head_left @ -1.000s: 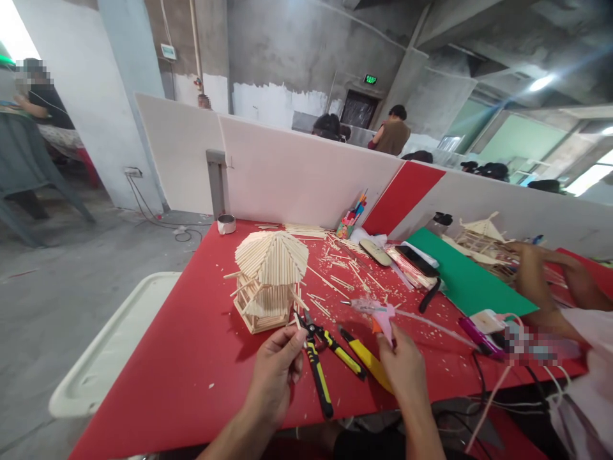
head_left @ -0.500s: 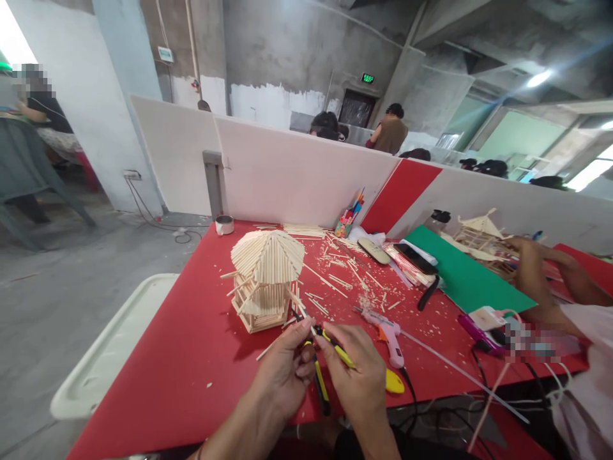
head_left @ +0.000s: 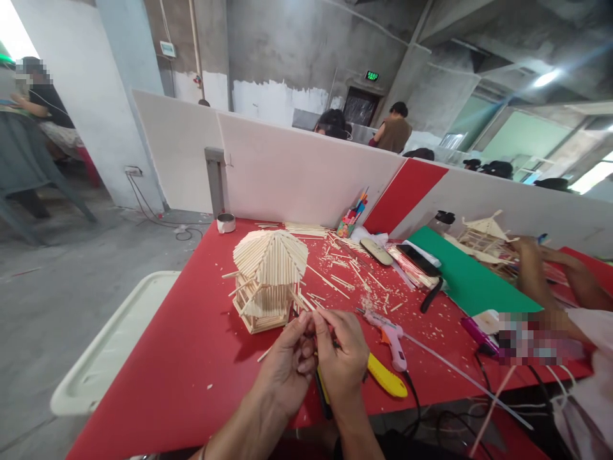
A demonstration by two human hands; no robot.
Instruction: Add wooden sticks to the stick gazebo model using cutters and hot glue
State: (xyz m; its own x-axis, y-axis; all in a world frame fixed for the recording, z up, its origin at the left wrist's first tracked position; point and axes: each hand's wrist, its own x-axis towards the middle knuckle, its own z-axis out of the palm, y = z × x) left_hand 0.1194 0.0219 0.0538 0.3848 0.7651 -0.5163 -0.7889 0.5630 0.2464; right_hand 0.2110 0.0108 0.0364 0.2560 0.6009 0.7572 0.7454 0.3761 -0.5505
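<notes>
My left hand (head_left: 290,358) and my right hand (head_left: 341,351) meet at the fingertips, both closed in a pinch around a short wooden stick (head_left: 307,306), mostly hidden by the fingers. Just beyond them stands a small pavilion model (head_left: 269,281) of wooden sticks, with a fan-like roof and open railings. Beneath my right hand lie the black-and-yellow pliers (head_left: 323,393), largely covered. A yellow-handled cutter (head_left: 387,377) rests to the right. Beside it, a pink glue gun (head_left: 390,333) lies on the red table (head_left: 191,358), a long clear glue stick coming out of its back.
Loose sticks and shavings (head_left: 352,268) litter the table behind. A pen cup (head_left: 345,225), a tape roll (head_left: 226,222), a phone (head_left: 422,260) and a green board (head_left: 472,275) stand or lie farther back. At right, a co-worker's arms (head_left: 531,268) reach toward another stick model (head_left: 486,230).
My right hand has let go of the glue gun, which now lies on the table. It has moved left to meet my left hand at the small stick.
</notes>
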